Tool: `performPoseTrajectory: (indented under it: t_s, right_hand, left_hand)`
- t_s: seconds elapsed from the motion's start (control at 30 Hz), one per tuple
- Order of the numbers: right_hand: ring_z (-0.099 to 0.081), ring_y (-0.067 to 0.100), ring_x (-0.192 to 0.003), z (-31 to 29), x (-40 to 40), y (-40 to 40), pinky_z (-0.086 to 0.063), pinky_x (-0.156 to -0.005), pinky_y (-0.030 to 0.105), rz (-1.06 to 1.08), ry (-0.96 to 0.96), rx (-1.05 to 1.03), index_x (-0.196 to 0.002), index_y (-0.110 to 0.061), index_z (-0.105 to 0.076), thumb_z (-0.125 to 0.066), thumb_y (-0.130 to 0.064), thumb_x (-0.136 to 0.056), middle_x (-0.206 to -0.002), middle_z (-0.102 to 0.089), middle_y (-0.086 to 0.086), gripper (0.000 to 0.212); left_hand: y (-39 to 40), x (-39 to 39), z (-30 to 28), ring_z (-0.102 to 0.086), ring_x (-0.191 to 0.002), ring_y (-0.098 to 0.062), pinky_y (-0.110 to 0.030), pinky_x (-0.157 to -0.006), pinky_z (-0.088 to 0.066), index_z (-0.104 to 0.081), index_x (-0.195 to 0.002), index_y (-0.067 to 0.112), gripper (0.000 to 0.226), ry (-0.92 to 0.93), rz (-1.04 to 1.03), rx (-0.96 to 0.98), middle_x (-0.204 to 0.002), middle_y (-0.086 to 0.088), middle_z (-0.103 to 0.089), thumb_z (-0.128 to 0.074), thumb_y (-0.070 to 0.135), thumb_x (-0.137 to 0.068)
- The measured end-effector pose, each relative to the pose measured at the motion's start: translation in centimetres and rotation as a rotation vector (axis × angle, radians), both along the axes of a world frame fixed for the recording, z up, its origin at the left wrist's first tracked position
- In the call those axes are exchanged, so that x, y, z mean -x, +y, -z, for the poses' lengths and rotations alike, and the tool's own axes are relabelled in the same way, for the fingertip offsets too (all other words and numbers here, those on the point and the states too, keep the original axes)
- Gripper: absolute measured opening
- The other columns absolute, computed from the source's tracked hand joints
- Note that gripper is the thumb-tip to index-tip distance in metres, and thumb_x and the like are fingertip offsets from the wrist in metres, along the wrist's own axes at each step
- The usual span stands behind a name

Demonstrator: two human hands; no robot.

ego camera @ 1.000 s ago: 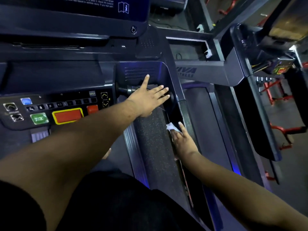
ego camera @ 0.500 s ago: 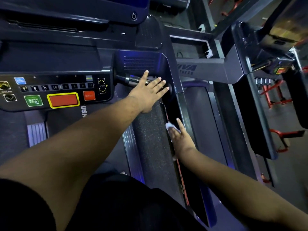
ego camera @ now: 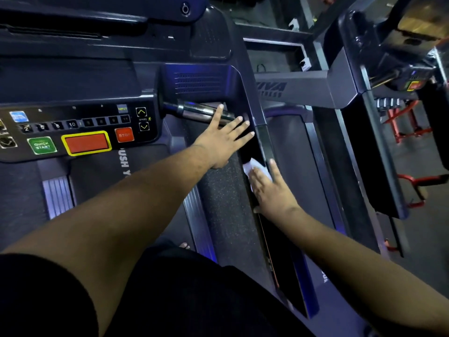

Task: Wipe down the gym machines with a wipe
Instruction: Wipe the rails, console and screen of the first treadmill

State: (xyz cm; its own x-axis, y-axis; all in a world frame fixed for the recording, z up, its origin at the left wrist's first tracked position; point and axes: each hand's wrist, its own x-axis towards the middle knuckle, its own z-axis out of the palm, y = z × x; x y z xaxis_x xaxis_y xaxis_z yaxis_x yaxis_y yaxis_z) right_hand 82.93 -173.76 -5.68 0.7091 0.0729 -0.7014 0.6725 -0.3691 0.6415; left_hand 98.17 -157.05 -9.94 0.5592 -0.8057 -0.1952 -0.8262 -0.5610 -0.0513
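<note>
I stand on a dark treadmill. Its side handrail [ego camera: 263,142] runs from the console toward me on the right. A small white wipe [ego camera: 251,166] lies on the rail's inner black face, and my right hand [ego camera: 269,188] presses it there with straight fingers. My left hand [ego camera: 224,139] reaches forward with spread, straight fingers and rests against the metal grip bar [ego camera: 196,110] that sticks out of the console. Most of the wipe is hidden under my right fingers.
The console [ego camera: 80,132] at left carries a green quick-start button, a red stop button and number keys. A second treadmill [ego camera: 301,91] stands to the right, with red equipment frames [ego camera: 408,132] beyond it on the floor.
My right hand has slid the wipe a little farther up the handrail toward the console. The view has tilted down, and my left hand stays on the grip bar.
</note>
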Motion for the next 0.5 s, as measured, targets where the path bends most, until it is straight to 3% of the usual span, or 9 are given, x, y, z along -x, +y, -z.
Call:
performPoseTrajectory:
  t_s: [0.2, 0.37, 0.5]
  right_hand:
    - [0.011, 0.037, -0.154, 1.5, 4.9, -1.0, 0.028, -0.096, 0.08, -0.022, 0.107, 0.054, -0.159, -0.003, -0.006, -0.033, -0.061, -0.1, -0.167, -0.001, 0.019, 0.087]
    - [0.028, 0.044, -0.147, 2.6, 0.3, 0.7, 0.023, -0.095, 0.085, 0.046, -0.039, 0.143, -0.159, -0.008, -0.002, -0.036, -0.062, -0.1, -0.164, 0.015, 0.025, 0.087]
    - [0.035, 0.053, -0.139, 2.8, 5.9, -0.5, 0.024, -0.093, 0.086, 0.026, 0.036, 0.115, -0.158, -0.001, -0.002, -0.035, -0.051, -0.103, -0.163, 0.014, 0.029, 0.081]
  left_hand:
    - [-0.6, 1.5, 0.4, 0.007, -0.158, -0.024, -0.078, -0.11, 0.013, 0.016, -0.16, 0.024, 0.106, 0.044, -0.033, 0.024, -0.17, -0.008, 0.015, -0.064, 0.037, -0.093]
    - [-0.7, 2.1, 0.7, 0.008, -0.158, -0.023, -0.076, -0.113, 0.009, 0.014, -0.161, 0.024, 0.105, 0.064, -0.06, 0.056, -0.17, -0.008, 0.015, -0.064, 0.042, -0.093]
    - [-0.9, 3.2, 0.6, 0.009, -0.158, -0.024, -0.075, -0.114, 0.005, 0.017, -0.16, 0.023, 0.103, 0.092, -0.052, 0.029, -0.17, -0.009, 0.017, -0.06, 0.043, -0.096]
